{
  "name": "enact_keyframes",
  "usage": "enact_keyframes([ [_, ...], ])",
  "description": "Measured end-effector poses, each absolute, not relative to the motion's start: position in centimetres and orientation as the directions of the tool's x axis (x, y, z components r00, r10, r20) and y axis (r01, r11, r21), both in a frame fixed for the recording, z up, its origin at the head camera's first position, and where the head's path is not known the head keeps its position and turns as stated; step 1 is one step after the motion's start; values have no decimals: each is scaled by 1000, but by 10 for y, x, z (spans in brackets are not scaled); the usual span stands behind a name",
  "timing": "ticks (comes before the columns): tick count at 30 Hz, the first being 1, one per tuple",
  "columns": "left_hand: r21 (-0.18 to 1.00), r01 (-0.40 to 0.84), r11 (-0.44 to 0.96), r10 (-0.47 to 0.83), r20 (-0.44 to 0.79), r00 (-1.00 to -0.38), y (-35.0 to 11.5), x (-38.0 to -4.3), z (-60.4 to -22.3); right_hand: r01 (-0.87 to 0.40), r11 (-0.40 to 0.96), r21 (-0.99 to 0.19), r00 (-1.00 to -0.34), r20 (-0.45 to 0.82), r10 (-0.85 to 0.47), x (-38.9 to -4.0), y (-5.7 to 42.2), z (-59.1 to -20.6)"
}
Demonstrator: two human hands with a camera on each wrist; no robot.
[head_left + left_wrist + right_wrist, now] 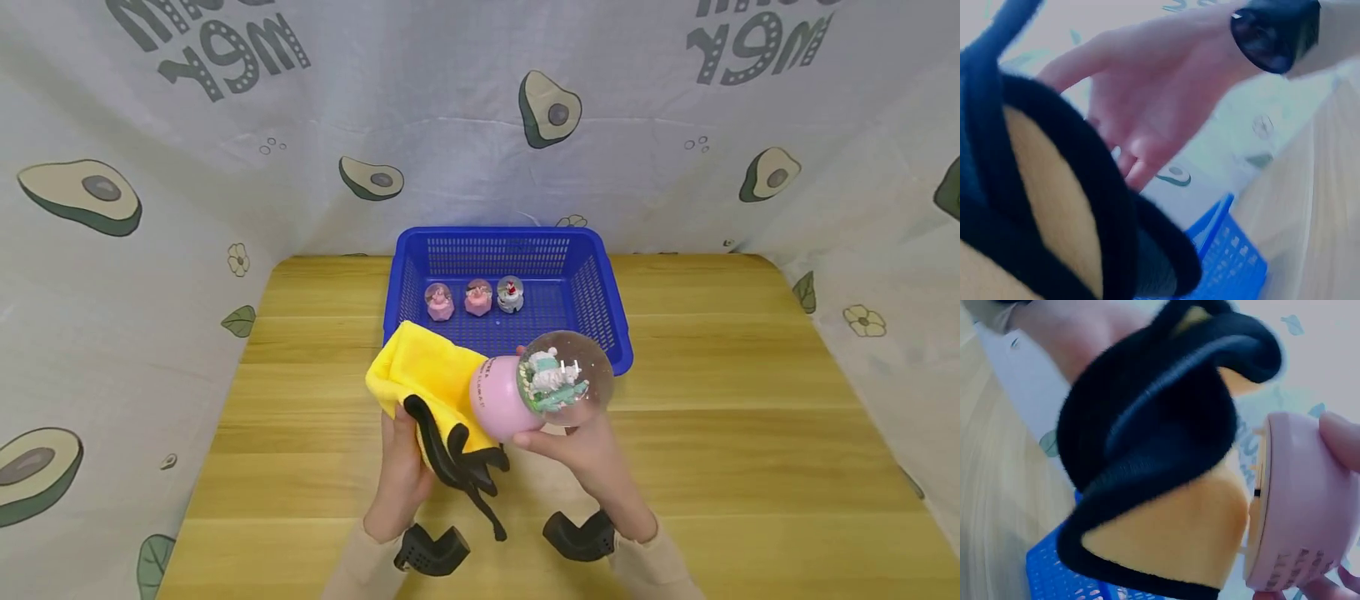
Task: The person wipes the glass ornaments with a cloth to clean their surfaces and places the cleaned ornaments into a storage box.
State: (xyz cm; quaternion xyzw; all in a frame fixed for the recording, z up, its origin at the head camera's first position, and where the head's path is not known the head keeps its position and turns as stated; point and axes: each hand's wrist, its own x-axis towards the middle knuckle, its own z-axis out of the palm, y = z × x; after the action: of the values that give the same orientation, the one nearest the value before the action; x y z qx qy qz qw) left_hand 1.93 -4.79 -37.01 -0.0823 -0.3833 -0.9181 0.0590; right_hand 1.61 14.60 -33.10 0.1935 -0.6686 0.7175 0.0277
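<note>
My left hand [401, 473] holds a yellow cloth [431, 367] with black edging, its thumb over the near side and the folds hanging down. With my right hand [588, 458] I grip a large snow globe [566, 379] by its pink base, the globe tipped sideways with its dome to the right. White and green figures show inside the dome. The cloth lies right at the bottom of the base [1310, 506] in the right wrist view. Seen from the left wrist, the black edging [1100, 169] hides part of the left fingers.
Behind the hands stands a blue plastic basket [621, 337] with openwork walls. Inside it sit two small pink snow globes [439, 302] and a small white one [510, 295]. The wooden table [712, 375] ends at a hanging avocado-print cloth [465, 117].
</note>
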Motion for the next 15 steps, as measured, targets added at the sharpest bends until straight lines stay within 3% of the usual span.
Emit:
enact_keyframes([
  [4,775,334,-536,-110,328,-938,-38,19,-366,-334,-81,-939,-936,340,-90,17,136,-337],
  [7,829,407,-383,-58,418,-907,-33,18,-364,-337,-148,-930,-935,349,-60,18,131,-340],
  [11,890,363,-274,70,395,-916,-32,14,-363,-309,-240,-920,-942,331,-55,19,130,-344],
  [15,913,266,-308,231,343,-910,-36,7,-364,-287,-323,-902,-950,312,-25,18,133,-349],
])
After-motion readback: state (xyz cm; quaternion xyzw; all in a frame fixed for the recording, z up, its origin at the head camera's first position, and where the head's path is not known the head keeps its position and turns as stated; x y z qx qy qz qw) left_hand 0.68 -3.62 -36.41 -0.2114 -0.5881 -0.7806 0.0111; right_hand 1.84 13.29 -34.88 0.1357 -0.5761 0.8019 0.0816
